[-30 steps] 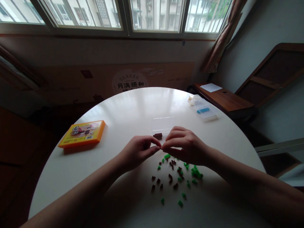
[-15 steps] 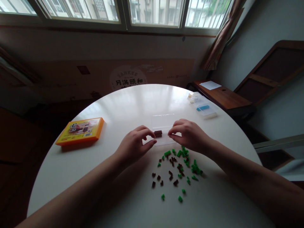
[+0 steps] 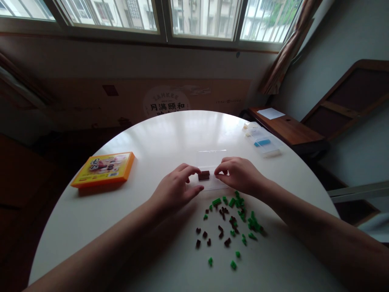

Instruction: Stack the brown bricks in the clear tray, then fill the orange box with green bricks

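Note:
A clear plastic box [image 3: 217, 184] with its lid [image 3: 212, 156] folded back lies mid-table. Inside its left part sits a ridged dark-brown block of small pieces [image 3: 204, 175]. My left hand [image 3: 178, 184] is at the box's left side, thumb and index finger apart, the index tip close to the brown block; whether it touches cannot be made out. Over the box's right part, my right hand [image 3: 238, 174] has thumb and fingers pinched together; anything between them is too small to see. Nearer me lie loose green building pieces [image 3: 254, 223] and brown building pieces [image 3: 221, 231].
An orange-yellow case [image 3: 105, 169] lies on the left of the round white table [image 3: 146, 142]. At the far right edge is another clear box [image 3: 263, 140] with a blue strip inside. A wooden side table [image 3: 291, 129] with paper stands beyond.
My left thumb and index finger have spread wider apart beside the brown block. My right hand stays pinched at nearly the same place. The whole view has shifted slightly.

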Action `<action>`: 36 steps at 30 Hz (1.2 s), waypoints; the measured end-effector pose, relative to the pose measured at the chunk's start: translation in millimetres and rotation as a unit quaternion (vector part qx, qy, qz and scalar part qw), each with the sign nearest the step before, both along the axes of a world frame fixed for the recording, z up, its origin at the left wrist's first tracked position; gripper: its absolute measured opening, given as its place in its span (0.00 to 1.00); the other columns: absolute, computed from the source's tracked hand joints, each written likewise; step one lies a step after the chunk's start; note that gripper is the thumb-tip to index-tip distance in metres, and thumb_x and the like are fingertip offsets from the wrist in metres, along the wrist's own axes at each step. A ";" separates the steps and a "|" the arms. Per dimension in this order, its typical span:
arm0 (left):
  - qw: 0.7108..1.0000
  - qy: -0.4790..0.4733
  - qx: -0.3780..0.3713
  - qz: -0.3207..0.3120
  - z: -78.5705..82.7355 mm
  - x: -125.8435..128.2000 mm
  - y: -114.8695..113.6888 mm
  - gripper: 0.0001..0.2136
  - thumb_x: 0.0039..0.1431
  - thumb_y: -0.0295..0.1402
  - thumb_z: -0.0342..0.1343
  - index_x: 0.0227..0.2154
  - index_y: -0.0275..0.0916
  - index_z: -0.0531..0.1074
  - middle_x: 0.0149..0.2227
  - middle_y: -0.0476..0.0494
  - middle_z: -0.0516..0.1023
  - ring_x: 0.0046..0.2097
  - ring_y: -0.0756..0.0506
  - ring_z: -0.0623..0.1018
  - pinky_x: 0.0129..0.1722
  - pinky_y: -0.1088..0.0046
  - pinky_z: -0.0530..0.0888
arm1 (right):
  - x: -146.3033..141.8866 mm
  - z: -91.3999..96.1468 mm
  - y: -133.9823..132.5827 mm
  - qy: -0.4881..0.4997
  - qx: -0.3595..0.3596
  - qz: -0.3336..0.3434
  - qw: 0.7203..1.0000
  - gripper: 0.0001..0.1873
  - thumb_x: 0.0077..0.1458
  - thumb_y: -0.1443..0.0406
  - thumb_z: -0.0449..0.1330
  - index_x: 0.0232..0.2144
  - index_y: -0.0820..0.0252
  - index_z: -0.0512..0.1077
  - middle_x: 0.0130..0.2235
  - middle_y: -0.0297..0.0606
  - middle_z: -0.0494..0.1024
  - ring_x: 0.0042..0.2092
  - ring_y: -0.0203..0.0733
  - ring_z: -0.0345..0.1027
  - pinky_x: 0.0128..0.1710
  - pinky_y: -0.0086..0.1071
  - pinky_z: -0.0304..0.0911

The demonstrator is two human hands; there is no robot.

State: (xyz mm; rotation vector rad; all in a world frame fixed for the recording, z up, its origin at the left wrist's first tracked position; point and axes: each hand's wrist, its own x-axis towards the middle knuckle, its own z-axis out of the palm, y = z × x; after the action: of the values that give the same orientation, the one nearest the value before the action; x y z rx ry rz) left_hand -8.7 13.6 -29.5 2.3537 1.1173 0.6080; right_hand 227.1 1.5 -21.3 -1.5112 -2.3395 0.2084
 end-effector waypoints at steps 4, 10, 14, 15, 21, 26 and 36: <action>1.000 -0.002 -0.007 0.006 -0.9 0.1 0.5 0.15 0.55 0.38 0.60 0.45 0.43 0.72 0.46 0.43 0.74 0.34 0.48 0.75 0.37 0.68 0.74 | -2.0 -1.5 1.1 -0.007 -0.007 -0.008 1.000 0.07 0.53 0.66 0.63 0.32 0.49 0.81 0.34 0.30 0.79 0.32 0.35 0.70 0.32 0.30 0.59; 1.000 -0.001 -0.012 0.010 -4.2 -0.5 0.8 0.17 0.55 0.39 0.59 0.48 0.44 0.71 0.48 0.42 0.73 0.35 0.47 0.75 0.38 0.67 0.74 | -1.2 -4.6 -0.7 -0.002 0.019 -0.018 1.000 0.08 0.54 0.66 0.63 0.33 0.47 0.82 0.34 0.31 0.79 0.31 0.35 0.70 0.31 0.30 0.58; 1.000 0.000 -0.012 0.014 -5.2 -0.5 1.2 0.21 0.55 0.40 0.60 0.51 0.43 0.68 0.50 0.40 0.74 0.37 0.46 0.76 0.41 0.63 0.75 | -1.7 -6.8 -1.0 -0.010 0.020 -0.025 0.999 0.08 0.54 0.65 0.62 0.33 0.47 0.82 0.33 0.31 0.80 0.31 0.35 0.70 0.30 0.30 0.57; 1.000 0.001 -0.011 0.014 -5.3 -0.4 1.3 0.21 0.55 0.40 0.60 0.51 0.43 0.68 0.50 0.40 0.74 0.38 0.45 0.77 0.42 0.63 0.75 | -2.4 -7.1 -0.9 -0.013 0.018 -0.026 0.999 0.09 0.54 0.65 0.62 0.33 0.47 0.82 0.33 0.30 0.80 0.31 0.36 0.70 0.30 0.30 0.57; 1.000 0.009 -0.004 0.014 -7.4 0.7 2.5 0.21 0.55 0.39 0.60 0.51 0.42 0.69 0.48 0.39 0.76 0.45 0.41 0.76 0.46 0.60 0.74 | -8.3 -7.2 -0.7 -0.025 0.014 -0.041 0.999 0.09 0.56 0.64 0.61 0.34 0.48 0.82 0.34 0.31 0.80 0.33 0.37 0.71 0.31 0.31 0.57; 1.000 0.014 -0.005 0.016 -7.4 0.3 2.2 0.21 0.55 0.40 0.59 0.51 0.41 0.69 0.48 0.39 0.77 0.47 0.40 0.76 0.47 0.59 0.73 | -11.4 -7.0 -2.1 -0.031 0.008 -0.052 0.998 0.09 0.57 0.62 0.60 0.35 0.48 0.81 0.35 0.31 0.80 0.34 0.38 0.72 0.31 0.31 0.58; 0.999 0.022 -0.015 0.027 -6.8 0.4 -0.1 0.23 0.55 0.41 0.59 0.53 0.43 0.67 0.48 0.42 0.78 0.46 0.40 0.76 0.47 0.58 0.73 | -13.8 -7.0 -1.8 -0.056 0.006 -0.071 0.996 0.10 0.59 0.60 0.59 0.36 0.47 0.81 0.37 0.31 0.81 0.36 0.39 0.73 0.32 0.31 0.58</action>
State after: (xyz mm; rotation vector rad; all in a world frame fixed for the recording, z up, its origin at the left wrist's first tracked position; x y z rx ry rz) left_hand -8.3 13.5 -36.3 2.3288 1.2040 0.5557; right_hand 213.2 -0.3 -28.3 -1.7168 -2.2999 0.0744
